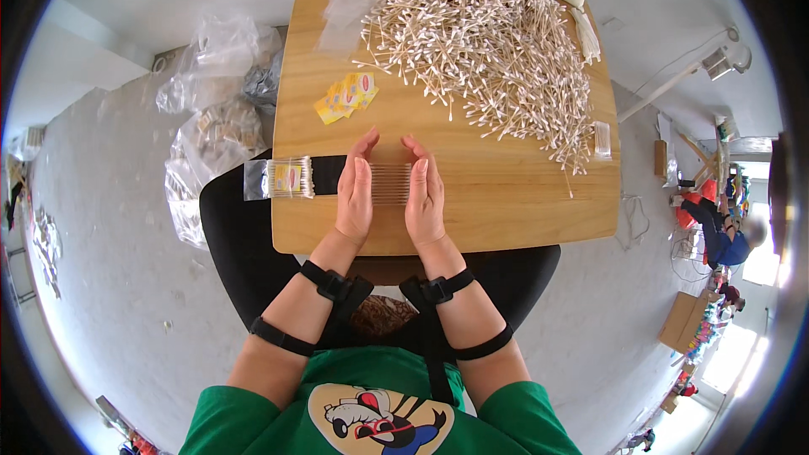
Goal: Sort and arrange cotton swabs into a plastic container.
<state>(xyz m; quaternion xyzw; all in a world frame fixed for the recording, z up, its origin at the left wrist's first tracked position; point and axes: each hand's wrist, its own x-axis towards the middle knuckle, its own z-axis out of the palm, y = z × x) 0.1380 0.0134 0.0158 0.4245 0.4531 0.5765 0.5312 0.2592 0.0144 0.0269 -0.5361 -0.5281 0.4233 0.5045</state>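
Note:
My left hand (356, 190) and my right hand (425, 194) stand on edge on the wooden table, palms facing each other, fingers stretched out and slightly curved. A flat row of cotton swabs (391, 184) lies crosswise between them, its ends at my palms; whether the palms press on them I cannot tell. To the left of my left hand, a clear bag of cotton swabs (291, 177) with a yellow card in it rests at the table's left edge. Several yellow cards (347, 98) lie beyond my left hand.
A large heap of loose cotton swabs (480, 42) covers the far right of the table (506, 219). Clear empty bags (347, 8) lie at the far left. A small swab bundle (602, 141) sits at the right edge. Filled plastic bags (221, 135) stand on the floor at left.

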